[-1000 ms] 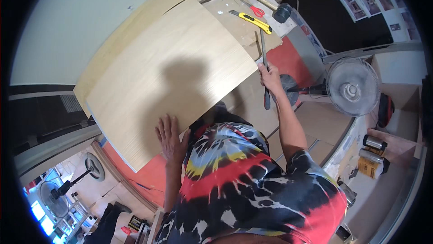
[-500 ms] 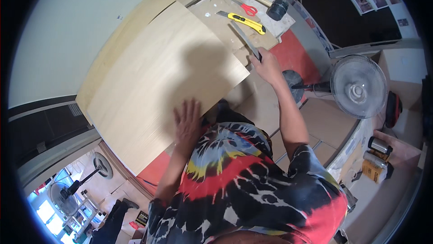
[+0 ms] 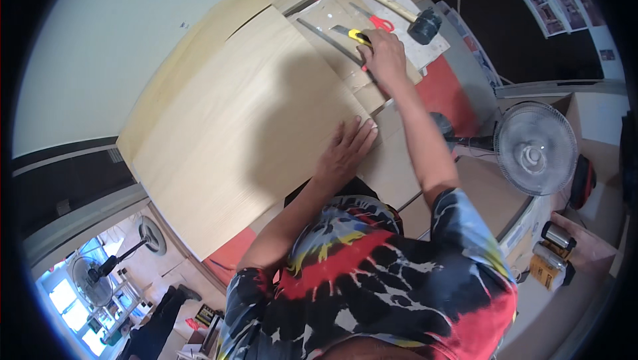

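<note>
A large pale wood-veneer panel point(image 3: 199, 134) lies in front of me. My left hand point(image 3: 345, 146) rests on its near right corner, fingers spread flat. Beyond the panel's right edge, my right hand point(image 3: 387, 57) is closed over a yellow utility knife point(image 3: 359, 37) that lies on a board; its blade end points left and the palm hides its rear. Just left of that hand lies a long, narrow grey file point(image 3: 330, 40), with its handle end partly under my wrist. Red-handled scissors point(image 3: 381, 23) and a black-headed mallet point(image 3: 424, 26) with a wooden handle lie beyond.
A standing fan point(image 3: 535, 148) is at the right, with a drink can-like cylinder and yellow packet point(image 3: 549, 270) below it. Another fan point(image 3: 93, 281) and a person's dark-clad leg point(image 3: 156, 323) show at lower left. A pale wall point(image 3: 119, 41) borders the panel's far side.
My right hand has let go of the file, now lying left of the knife, and has taken hold of the utility knife. My left hand has slid right to the panel's corner.
</note>
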`<state>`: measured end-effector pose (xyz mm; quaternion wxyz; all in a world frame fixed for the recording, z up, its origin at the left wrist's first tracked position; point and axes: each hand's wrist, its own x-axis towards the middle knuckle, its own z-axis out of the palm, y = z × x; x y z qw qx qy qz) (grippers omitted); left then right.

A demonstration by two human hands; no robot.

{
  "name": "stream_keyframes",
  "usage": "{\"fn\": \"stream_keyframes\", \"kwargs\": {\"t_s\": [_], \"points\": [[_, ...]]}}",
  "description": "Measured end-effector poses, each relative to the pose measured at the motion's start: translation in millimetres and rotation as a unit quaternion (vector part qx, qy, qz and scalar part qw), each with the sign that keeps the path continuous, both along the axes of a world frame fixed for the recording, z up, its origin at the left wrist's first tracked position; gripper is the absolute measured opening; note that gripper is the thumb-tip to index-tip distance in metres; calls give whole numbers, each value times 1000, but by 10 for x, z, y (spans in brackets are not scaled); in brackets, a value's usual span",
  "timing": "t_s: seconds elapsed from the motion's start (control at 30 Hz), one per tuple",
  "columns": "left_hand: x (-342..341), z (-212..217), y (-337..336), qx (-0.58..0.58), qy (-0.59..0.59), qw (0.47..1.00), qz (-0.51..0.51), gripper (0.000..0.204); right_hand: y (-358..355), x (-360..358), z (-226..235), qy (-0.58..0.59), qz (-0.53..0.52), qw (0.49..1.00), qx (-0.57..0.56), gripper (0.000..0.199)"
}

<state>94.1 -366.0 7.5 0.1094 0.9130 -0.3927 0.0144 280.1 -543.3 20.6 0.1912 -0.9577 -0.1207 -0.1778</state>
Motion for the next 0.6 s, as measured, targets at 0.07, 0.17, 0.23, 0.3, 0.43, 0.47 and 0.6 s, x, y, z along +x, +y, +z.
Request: {"fn": "stream_keyframes", "kwargs": {"t_s": [0.07,0.17,0.23,0.3,0.43,0.47,0.6], "points": [[-67,-12,75,3,10,1000,-24,57,-57,123,-11,19,20,1000,6,31],[-219,-7,313,0,5,999,-45,54,-58,257,-71,41,34,999,8,32],[-345,-45,519,1,3,997,-79,52,-94,327,-138,42,58,997,-4,31],[-482,38,751,-13,65,993,-96,50,-49,396,-155,41,50,998,-13,35],[-700,671,1186,-105,389,915,-34,48,162,79,343,-33,-88,986,140,35],[-720,734,1335,-130,483,866,-4,48,174,-131,490,-50,-124,970,203,32],[-706,53,2461,-235,166,956,55,47,356,-1189,572,42,-220,820,527,27]]}}
